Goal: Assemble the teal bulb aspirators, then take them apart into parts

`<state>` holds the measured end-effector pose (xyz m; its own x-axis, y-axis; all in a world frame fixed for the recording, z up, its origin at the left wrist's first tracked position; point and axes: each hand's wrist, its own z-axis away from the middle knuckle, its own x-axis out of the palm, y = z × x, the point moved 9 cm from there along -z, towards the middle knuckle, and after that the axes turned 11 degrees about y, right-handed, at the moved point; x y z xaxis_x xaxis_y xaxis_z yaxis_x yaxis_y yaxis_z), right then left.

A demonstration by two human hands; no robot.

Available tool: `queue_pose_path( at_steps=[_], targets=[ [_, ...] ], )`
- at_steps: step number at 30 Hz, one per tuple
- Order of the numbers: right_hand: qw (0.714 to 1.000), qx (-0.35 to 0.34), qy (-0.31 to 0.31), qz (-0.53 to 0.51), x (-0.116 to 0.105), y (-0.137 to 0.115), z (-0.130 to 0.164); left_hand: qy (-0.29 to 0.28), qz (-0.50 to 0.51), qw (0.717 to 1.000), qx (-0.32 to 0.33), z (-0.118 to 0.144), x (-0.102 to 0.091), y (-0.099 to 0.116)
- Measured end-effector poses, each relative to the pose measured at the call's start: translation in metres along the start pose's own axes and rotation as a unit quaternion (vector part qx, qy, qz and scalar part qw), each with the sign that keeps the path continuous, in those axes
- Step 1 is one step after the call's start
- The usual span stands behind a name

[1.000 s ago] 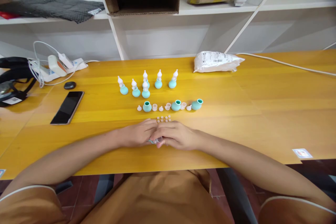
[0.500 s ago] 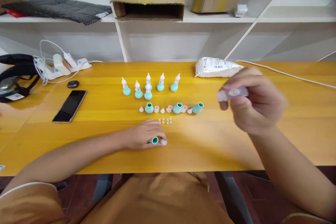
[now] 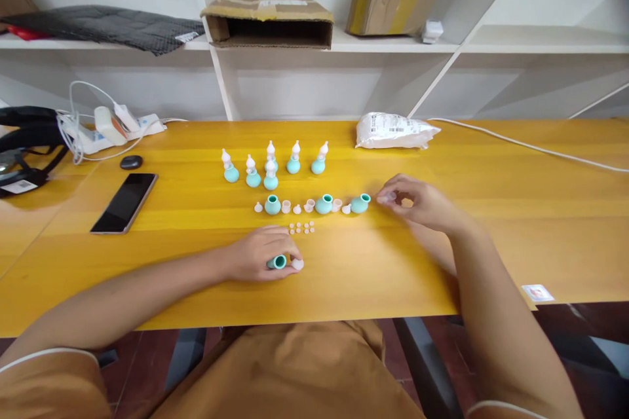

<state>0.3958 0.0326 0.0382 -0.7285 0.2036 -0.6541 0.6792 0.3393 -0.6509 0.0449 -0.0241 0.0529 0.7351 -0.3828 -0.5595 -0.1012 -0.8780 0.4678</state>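
Left: left hand (image 3: 263, 253) was low over the near part of the bench (image 3: 344, 288), fingers curled round a green pot (image 3: 278, 262), its mouth up and out of the grip; a small whitish bit (image 3: 297, 264) sat pinched at the fingertips. Right: right hand (image 3: 417, 201) was just beyond the row's right end, fingers narrow on a pale piece (image 3: 388, 197), too blurred to identify. Could not tell whether hand or piece touched the bench.

Step in hand, by my reading: placing or picking up the pale piece beside the row, the left keeping the pot in reserve. The next move seemed to call for a careful right-hand pinch clear of the nearest pot, and a steady left.

Counts, left to right. One phone (image 3: 124, 203), lying flat. Six white-topped bottles (image 3: 231, 173) at the back, one standing in front of another. Nearer, a mixed row: three open green pots (image 3: 272, 205), three small caps (image 3: 258, 207) and three cups (image 3: 286, 207). Eight tiny discs (image 3: 298, 230) before the row, two lines of four. One white parcel (image 3: 396, 131) toward the shelf.
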Motion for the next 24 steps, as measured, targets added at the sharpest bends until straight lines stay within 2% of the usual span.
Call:
queue_pose_path(
  at_steps=[3, 8, 12, 14, 15, 17, 19, 20, 22, 24],
  targets=[
    [0.999, -0.005, -0.053, 0.000, 0.016, -0.008, 0.003, -0.021, -0.009, 1.000, -0.018, 0.003, 0.004, -0.005],
    [0.998, -0.022, -0.064, 0.015, 0.031, -0.011, 0.001, -0.039, -0.021, 0.999, -0.025, 0.006, 0.006, -0.007],
    [0.998, 0.001, -0.060, 0.006, 0.026, -0.008, 0.003, -0.034, -0.017, 0.999, -0.014, 0.004, 0.005, -0.003],
    [0.999, 0.015, -0.049, 0.004, 0.016, -0.010, 0.004, -0.036, -0.020, 0.999, -0.027, 0.003, 0.006, -0.005],
    [1.000, 0.012, -0.022, 0.010, 0.007, -0.013, 0.004, -0.038, -0.021, 0.998, -0.036, 0.003, 0.006, -0.007],
    [0.996, -0.024, 0.085, 0.010, -0.019, -0.025, 0.002, -0.037, -0.022, 0.998, -0.056, 0.004, 0.007, -0.011],
    [0.974, -0.096, 0.202, -0.025, -0.039, -0.048, 0.007, -0.036, -0.023, 0.996, -0.073, 0.006, 0.007, -0.015],
    [0.962, -0.133, 0.234, -0.053, -0.041, -0.061, 0.012, -0.037, -0.025, 0.996, -0.079, 0.007, 0.007, -0.017],
    [0.955, -0.181, 0.223, -0.080, -0.021, -0.087, 0.019, -0.039, -0.027, 0.996, -0.081, 0.008, 0.007, -0.019],
    [0.963, -0.214, 0.140, -0.081, 0.020, -0.115, 0.027, -0.039, -0.025, 0.996, -0.077, 0.008, 0.007, -0.016]
  ],
)
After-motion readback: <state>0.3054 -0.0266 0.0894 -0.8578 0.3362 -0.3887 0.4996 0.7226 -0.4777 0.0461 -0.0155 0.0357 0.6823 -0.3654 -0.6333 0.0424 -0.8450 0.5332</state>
